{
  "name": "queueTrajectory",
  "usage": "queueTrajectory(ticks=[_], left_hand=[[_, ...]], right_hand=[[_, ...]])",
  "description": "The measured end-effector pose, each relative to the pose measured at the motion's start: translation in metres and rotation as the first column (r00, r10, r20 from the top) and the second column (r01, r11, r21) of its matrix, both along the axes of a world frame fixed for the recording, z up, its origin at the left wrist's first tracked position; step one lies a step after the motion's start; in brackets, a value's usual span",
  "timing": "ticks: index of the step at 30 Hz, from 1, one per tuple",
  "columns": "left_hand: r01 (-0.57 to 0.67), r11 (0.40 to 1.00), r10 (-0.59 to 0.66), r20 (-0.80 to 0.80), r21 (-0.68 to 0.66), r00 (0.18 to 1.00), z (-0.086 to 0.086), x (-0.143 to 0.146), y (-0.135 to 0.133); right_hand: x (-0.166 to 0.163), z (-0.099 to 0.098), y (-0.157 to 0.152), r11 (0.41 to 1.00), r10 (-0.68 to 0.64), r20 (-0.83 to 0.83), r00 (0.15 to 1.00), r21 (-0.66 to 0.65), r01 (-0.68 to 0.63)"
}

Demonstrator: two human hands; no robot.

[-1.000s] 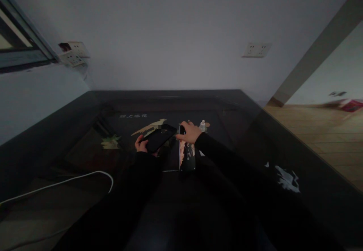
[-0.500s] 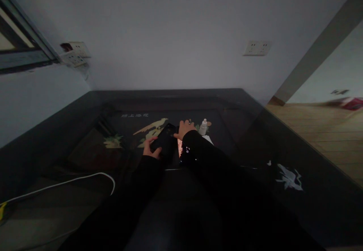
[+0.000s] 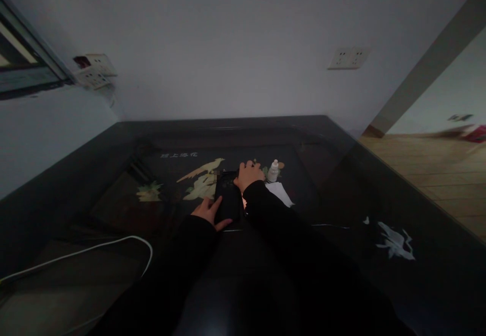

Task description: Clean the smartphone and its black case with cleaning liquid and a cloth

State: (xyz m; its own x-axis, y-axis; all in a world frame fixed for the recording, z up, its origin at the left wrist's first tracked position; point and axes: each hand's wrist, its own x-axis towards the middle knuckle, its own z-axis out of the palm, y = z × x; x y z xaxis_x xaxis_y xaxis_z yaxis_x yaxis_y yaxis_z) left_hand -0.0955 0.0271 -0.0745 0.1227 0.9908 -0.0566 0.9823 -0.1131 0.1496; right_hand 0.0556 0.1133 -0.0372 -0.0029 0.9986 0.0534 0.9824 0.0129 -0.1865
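Note:
A black phone case (image 3: 229, 199), or a phone's black back, lies upright-facing on the dark tabletop (image 3: 341, 174). My left hand (image 3: 208, 210) grips its lower left side, index finger and thumb resting on its surface. To the right of it, my right hand (image 3: 250, 175) curls over the upper part of a phone (image 3: 244, 203) whose lit screen shows as a thin strip. My right thumb reaches the case's upper right edge. Most of that phone is hidden by my right hand and black sleeve. Beside my right hand stand a small white dropper bottle (image 3: 273, 171) and a white sheet of paper (image 3: 280, 193).
A crumpled white tissue (image 3: 395, 241) lies on the table's right. A white cable (image 3: 94, 245) curves across the lower left. Bird and flower pictures (image 3: 203, 179) decorate the tabletop. Behind it rises a wall with sockets (image 3: 348, 58).
The black case has swung from a slant to nearly straight and sits closer to the lit phone. My left hand has shifted down its side. More of the white paper shows.

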Motion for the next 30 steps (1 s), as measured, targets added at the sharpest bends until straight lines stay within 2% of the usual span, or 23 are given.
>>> queueTrajectory(ticks=[2, 10, 22, 30], left_hand=[[0.013, 0.999, -0.016, -0.096, -0.03, 0.995, 0.004, 0.001, -0.001], [0.002, 0.996, -0.016, -0.161, -0.087, 0.987, 0.012, 0.001, 0.0], [-0.026, 0.998, 0.017, -0.136, -0.063, 0.991, 0.012, 0.003, -0.001], [-0.037, 0.995, 0.02, -0.169, -0.098, 0.985, 0.013, 0.0, 0.001]], right_hand=[[0.002, 0.001, -0.002, 1.0, 0.001, -0.003, 1.0, 0.008, -0.001], [0.009, -0.005, -0.005, 0.999, 0.002, -0.013, 1.0, 0.038, -0.001], [0.008, -0.005, -0.008, 0.998, -0.001, -0.023, 1.0, 0.066, 0.003], [0.009, -0.008, -0.006, 0.998, -0.011, -0.014, 1.0, 0.059, 0.012]])
